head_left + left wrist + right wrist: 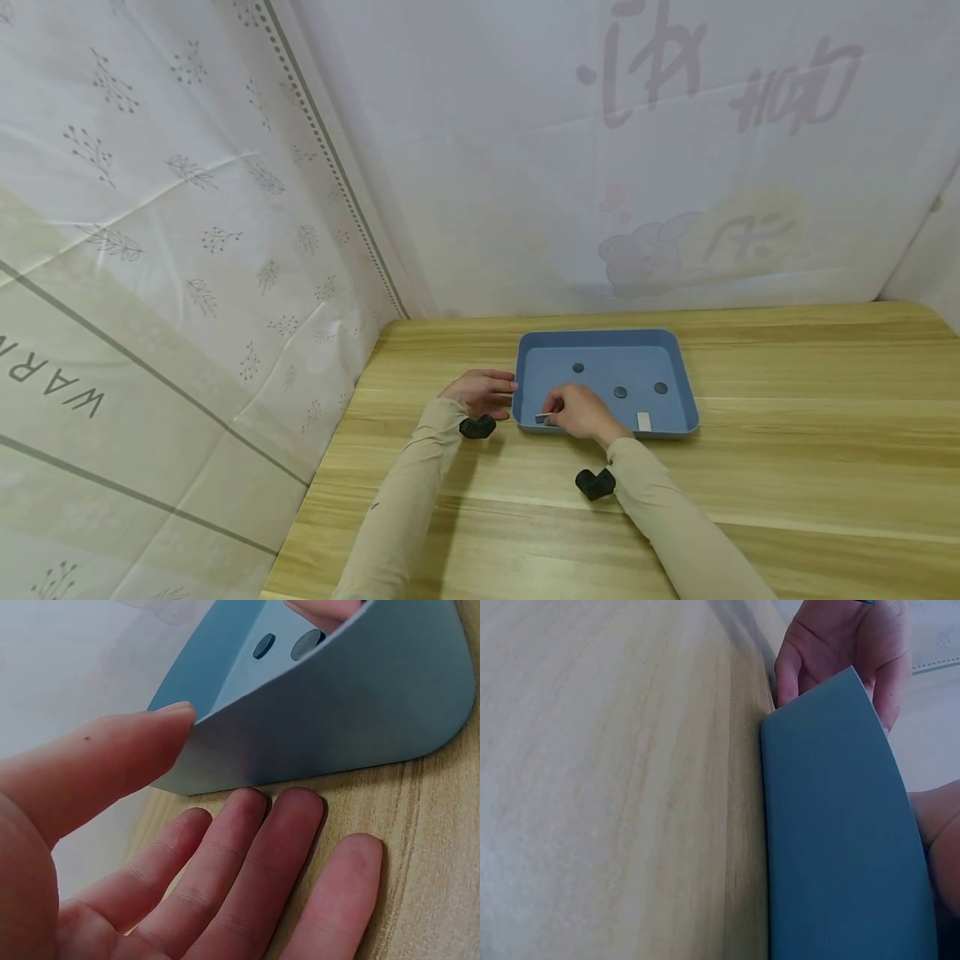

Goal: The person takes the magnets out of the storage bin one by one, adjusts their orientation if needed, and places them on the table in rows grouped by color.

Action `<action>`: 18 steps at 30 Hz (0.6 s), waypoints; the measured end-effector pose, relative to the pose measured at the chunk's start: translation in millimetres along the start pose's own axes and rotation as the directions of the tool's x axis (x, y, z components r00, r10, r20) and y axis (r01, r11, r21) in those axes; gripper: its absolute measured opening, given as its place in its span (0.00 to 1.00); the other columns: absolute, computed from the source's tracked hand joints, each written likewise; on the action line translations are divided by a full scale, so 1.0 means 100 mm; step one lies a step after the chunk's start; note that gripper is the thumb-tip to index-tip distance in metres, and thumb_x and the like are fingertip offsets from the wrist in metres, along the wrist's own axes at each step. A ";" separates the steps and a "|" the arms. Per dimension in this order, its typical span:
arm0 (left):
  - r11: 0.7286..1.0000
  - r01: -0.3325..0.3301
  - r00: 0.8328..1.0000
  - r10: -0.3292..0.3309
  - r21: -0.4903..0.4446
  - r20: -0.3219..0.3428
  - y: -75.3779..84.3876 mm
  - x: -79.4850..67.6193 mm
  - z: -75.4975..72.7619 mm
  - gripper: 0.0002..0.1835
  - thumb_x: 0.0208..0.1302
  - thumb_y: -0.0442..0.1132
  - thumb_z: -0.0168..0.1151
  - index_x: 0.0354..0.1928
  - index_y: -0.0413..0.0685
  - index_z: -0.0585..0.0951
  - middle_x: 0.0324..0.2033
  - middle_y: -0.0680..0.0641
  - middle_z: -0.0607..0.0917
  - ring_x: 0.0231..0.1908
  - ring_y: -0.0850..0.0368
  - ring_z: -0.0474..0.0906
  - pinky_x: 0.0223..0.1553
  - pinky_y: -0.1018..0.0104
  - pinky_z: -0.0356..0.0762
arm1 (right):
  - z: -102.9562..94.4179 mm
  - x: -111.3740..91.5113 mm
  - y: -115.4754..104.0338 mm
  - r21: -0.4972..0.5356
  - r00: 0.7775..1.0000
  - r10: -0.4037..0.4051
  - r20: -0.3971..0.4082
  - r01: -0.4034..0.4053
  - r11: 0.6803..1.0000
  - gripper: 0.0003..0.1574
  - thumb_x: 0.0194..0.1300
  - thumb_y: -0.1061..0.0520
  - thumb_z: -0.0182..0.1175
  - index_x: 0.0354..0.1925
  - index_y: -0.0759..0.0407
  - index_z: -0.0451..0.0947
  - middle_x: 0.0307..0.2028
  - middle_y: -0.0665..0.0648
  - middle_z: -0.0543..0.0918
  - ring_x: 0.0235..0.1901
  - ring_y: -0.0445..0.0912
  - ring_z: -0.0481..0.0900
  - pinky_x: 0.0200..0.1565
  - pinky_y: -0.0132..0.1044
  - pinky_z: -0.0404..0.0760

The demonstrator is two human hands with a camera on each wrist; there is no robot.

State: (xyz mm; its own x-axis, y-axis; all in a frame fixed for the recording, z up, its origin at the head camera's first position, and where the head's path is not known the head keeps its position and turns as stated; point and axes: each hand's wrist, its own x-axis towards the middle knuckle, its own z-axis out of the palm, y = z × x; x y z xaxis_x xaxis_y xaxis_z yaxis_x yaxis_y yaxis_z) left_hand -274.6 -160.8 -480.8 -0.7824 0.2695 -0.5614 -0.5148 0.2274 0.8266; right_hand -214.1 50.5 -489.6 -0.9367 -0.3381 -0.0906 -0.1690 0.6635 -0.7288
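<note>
A shallow blue tray (600, 335) lies on the wooden table. My left hand (486, 393) is at its left side, thumb at the rim and the other fingers (251, 870) stretched out low along the outer wall. Over the tray's near left part, my right hand (581, 410) pinches a small flat rectangular piece (543, 418) with a pale edge. Inside the tray are dark round discs (578, 367), and a white rectangular piece (643, 422) is by the near wall. From the right wrist, the tray's wall (840, 825) hides most of the right hand and the held piece.
The wooden table (810, 433) extends to the right of the tray and in front of it. A printed white cloth (480, 208) hangs behind the table, and another with leaf patterns (225, 250) hangs at the left. Each wrist carries a black mount (596, 484).
</note>
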 end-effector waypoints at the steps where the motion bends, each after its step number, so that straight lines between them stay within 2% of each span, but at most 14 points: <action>1: 1.000 -0.002 1.000 0.002 0.001 0.001 0.00 0.00 0.00 0.28 0.64 0.35 0.62 0.66 0.40 0.70 0.57 0.37 0.79 0.56 0.44 0.78 0.36 0.60 0.79 | -0.01 0.00 0.00 0.010 1.000 0.001 0.003 -0.001 1.000 0.02 0.60 0.60 0.65 0.31 0.57 0.83 0.26 0.48 0.83 0.27 0.41 0.76 0.34 0.37 0.74; 9: 1.000 0.001 1.000 -0.001 0.013 0.007 0.02 -0.03 0.00 0.28 0.65 0.36 0.61 0.66 0.41 0.69 0.59 0.37 0.78 0.58 0.43 0.76 0.38 0.60 0.79 | -0.02 -0.01 0.02 0.038 1.000 -0.021 0.005 0.020 0.999 0.02 0.63 0.60 0.62 0.35 0.58 0.81 0.30 0.50 0.83 0.30 0.41 0.77 0.37 0.38 0.76; 18: 1.000 0.013 1.000 -0.013 -0.006 -0.001 0.03 -0.04 0.01 0.28 0.64 0.35 0.62 0.66 0.41 0.70 0.58 0.38 0.78 0.56 0.45 0.78 0.36 0.60 0.79 | -0.02 0.00 0.06 0.112 0.997 -0.072 -0.005 0.072 0.991 0.03 0.63 0.60 0.62 0.36 0.59 0.80 0.30 0.51 0.82 0.29 0.41 0.76 0.35 0.37 0.75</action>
State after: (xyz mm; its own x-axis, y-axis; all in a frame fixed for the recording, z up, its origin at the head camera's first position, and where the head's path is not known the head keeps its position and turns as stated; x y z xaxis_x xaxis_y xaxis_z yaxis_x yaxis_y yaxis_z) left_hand -272.9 -160.0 -476.4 -0.7761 0.2656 -0.5719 -0.5268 0.2255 0.8195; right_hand -215.4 56.2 -492.5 -0.9238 -0.3812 -0.0347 -0.2003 0.5586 -0.8049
